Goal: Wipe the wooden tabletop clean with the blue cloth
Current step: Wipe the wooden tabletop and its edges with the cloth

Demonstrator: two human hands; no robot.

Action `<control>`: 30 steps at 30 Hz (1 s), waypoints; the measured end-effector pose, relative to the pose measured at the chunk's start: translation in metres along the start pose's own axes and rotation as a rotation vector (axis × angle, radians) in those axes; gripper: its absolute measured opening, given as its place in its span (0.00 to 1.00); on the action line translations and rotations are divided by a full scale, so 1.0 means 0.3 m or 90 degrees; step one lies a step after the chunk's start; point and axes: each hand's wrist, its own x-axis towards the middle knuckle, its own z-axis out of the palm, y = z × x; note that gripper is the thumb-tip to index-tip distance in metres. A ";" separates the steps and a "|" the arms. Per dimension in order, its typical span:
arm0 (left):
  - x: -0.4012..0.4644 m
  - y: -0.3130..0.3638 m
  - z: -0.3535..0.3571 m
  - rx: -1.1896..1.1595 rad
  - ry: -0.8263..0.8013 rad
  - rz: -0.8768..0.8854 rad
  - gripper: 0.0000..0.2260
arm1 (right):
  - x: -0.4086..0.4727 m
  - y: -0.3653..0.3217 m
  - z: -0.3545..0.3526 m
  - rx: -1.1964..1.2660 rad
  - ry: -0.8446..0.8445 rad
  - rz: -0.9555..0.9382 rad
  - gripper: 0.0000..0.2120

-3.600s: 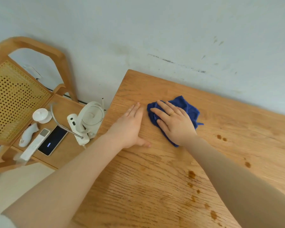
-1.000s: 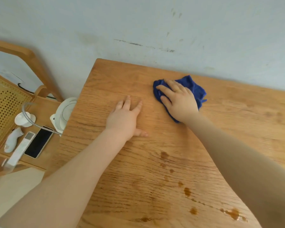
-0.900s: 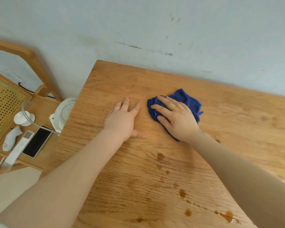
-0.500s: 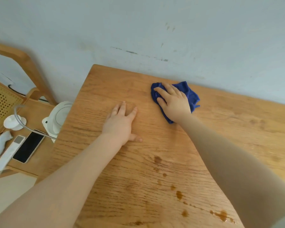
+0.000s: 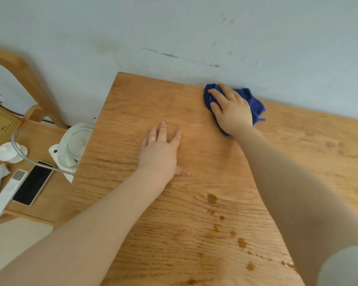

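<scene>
The wooden tabletop (image 5: 132, 104) fills the middle and right of the view, its back edge against a pale wall. The blue cloth (image 5: 254, 102) lies bunched at that back edge. My right hand (image 5: 229, 110) presses flat on the cloth with straight, spread fingers and a ring on one finger. My left hand (image 5: 161, 149) rests flat on the bare wood to the left of the cloth, fingers pointing toward the wall. Brown liquid spots (image 5: 212, 198) trail across the wood nearer to me, between my two forearms.
Left of the table stands a wooden chair (image 5: 29, 79) with a cane back. On its seat lie a white kettle-like appliance (image 5: 70, 145), a black phone (image 5: 32, 184), a white remote (image 5: 6, 195) and a small white cup (image 5: 8, 151). The table's left edge drops off beside them.
My right hand has pushed the blue cloth away from me, up to the back edge by the wall. My left hand has stayed flat in the same spot.
</scene>
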 end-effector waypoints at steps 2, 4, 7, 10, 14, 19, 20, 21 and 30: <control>-0.011 -0.005 0.022 -0.002 0.002 -0.001 0.49 | -0.100 -0.031 0.024 0.034 0.023 -0.061 0.21; -0.015 -0.005 0.022 -0.004 0.001 0.002 0.48 | -0.216 -0.045 0.026 0.052 0.039 -0.161 0.21; -0.004 -0.007 -0.002 -0.007 0.006 0.002 0.48 | -0.233 -0.008 0.004 0.029 0.014 -0.298 0.20; -0.005 -0.012 -0.005 -0.011 -0.003 0.003 0.49 | -0.112 0.058 0.003 0.017 0.013 -0.254 0.22; -0.010 -0.026 0.002 -0.007 -0.011 0.002 0.50 | -0.016 0.086 0.010 0.010 0.006 -0.075 0.20; -0.008 -0.016 -0.009 -0.037 -0.023 -0.032 0.50 | -0.201 0.046 0.007 0.044 -0.015 -0.185 0.23; -0.014 -0.005 -0.013 -0.040 -0.024 -0.034 0.50 | -0.264 0.058 0.000 0.043 -0.023 -0.234 0.23; -0.018 0.008 -0.020 -0.043 -0.024 -0.035 0.50 | -0.314 0.078 -0.012 0.036 -0.033 -0.283 0.22; -0.050 0.060 -0.029 0.034 -0.015 -0.120 0.49 | -0.073 0.206 -0.034 0.033 -0.001 -0.125 0.21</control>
